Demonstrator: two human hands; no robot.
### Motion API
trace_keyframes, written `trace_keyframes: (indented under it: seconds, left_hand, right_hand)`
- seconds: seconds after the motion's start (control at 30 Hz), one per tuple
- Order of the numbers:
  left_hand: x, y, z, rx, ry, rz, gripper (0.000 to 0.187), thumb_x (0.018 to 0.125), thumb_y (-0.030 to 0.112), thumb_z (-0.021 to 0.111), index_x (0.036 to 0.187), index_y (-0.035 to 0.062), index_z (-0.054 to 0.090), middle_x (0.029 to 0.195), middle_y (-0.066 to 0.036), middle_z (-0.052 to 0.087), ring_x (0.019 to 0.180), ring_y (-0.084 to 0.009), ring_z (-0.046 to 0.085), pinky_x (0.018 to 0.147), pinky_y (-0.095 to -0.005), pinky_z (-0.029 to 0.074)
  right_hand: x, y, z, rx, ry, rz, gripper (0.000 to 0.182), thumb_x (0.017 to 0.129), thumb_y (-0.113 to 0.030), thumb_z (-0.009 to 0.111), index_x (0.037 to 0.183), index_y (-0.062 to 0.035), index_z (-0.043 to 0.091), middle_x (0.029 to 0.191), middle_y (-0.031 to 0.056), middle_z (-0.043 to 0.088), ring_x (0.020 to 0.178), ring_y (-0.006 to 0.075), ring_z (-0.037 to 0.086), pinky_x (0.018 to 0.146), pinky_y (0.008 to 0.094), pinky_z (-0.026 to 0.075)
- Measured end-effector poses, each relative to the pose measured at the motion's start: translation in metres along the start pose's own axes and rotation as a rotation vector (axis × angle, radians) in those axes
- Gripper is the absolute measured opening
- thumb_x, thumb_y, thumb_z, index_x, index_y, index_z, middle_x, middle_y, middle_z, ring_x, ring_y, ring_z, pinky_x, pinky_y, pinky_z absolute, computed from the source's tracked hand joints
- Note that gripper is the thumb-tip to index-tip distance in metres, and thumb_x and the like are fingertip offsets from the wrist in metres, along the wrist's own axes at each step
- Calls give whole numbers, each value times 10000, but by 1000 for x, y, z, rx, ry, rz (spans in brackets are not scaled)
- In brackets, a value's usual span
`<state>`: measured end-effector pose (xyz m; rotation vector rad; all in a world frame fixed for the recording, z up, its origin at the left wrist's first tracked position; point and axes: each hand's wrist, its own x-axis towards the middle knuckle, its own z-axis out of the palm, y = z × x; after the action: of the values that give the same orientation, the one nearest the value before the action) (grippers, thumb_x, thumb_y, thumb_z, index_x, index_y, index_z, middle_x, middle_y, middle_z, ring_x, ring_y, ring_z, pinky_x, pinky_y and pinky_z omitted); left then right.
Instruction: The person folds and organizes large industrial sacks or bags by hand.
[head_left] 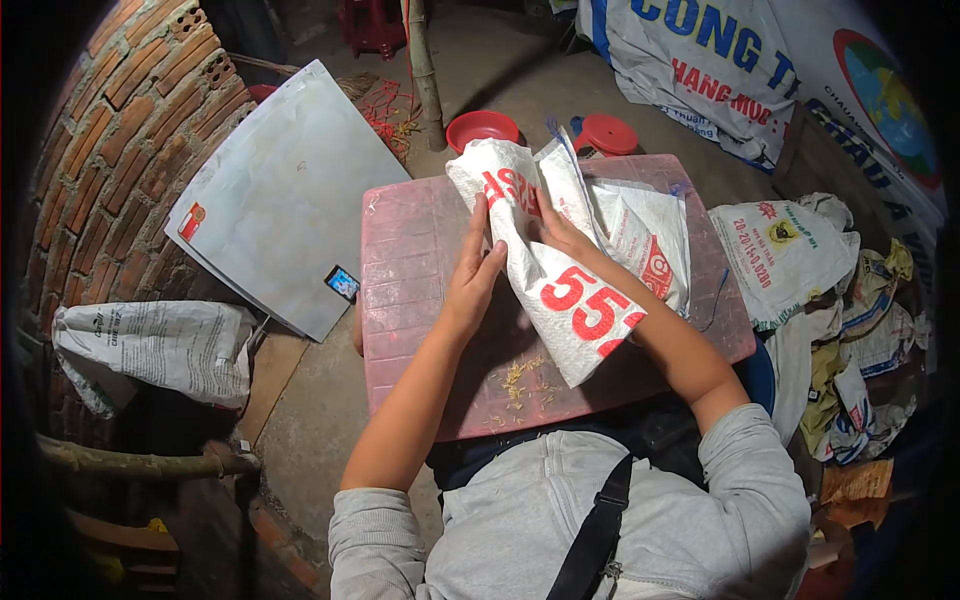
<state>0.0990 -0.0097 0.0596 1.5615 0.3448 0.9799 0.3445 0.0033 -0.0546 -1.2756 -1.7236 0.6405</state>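
Observation:
Between my two hands, above the pink plastic table (420, 375), is a white woven sack (525, 250) with red lettering and a "55" on it. My left hand (472, 268) presses along the sack's left side, fingers stretched upward and thumb against the cloth. My right hand (562, 238) grips the opposite side; folds of the sack partly cover its fingers. The sack's lower end drapes over my right forearm. More folded white sacks (640, 235) lie on the table's far right part. Scattered yellowish grains (516, 380) lie near its front edge.
Red basins (482, 128) stand beyond the table. At left, a large pale board (280, 200) leans by a brick wall, with a phone (342, 283) at its lower corner. Crumpled sacks (785, 250) pile up at right. A wooden pole (425, 80) rises behind.

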Motion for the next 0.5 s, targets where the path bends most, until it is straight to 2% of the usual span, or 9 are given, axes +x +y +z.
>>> trace_keyframes:
  seconds: [0.03,0.1,0.2,0.23,0.3,0.5]
  left_hand:
    - [2,-1,1,49,-5,3,701,977,204,487,1539,9,115,1613,-159,109,1493,-271,79,1195,-371,78]
    - [4,-5,1,76,-16,16,698,983,214,480,1538,7,110,1615,-158,97,1494,-273,73,1195,-372,78]
    - [3,-7,1,110,-17,36,694,988,220,473,1537,3,108,1616,-158,89,1495,-276,67,1195,-374,77]
    - [3,-7,0,120,-21,48,692,987,216,473,1536,0,109,1615,-159,92,1495,-277,68,1195,-375,78]
    - [2,-7,1,104,-13,39,689,986,211,474,1535,-2,115,1614,-160,97,1494,-275,73,1194,-375,81]
    - [4,-11,0,51,2,31,681,980,197,483,1530,-9,138,1609,-169,119,1490,-271,101,1194,-373,98]
  right_hand:
    - [2,6,2,-1,6,-4,775,954,-212,523,1516,36,51,1476,321,314,1363,426,354,1126,391,275]
    - [1,20,8,133,52,129,763,965,-228,522,1522,19,64,1474,302,331,1365,394,364,1124,374,272]
    - [-1,-22,-2,45,32,172,750,978,-252,511,1527,5,69,1474,289,336,1372,374,358,1127,368,266]
    - [1,-6,3,46,29,173,750,978,-252,511,1527,5,69,1474,289,336,1372,374,358,1127,368,266]
    - [5,44,15,258,86,4,746,983,-264,508,1527,6,75,1471,283,341,1372,358,359,1125,362,267]
    - [-3,-18,-2,35,62,51,765,977,-296,515,1520,28,83,1505,287,294,1412,354,302,1145,357,235]
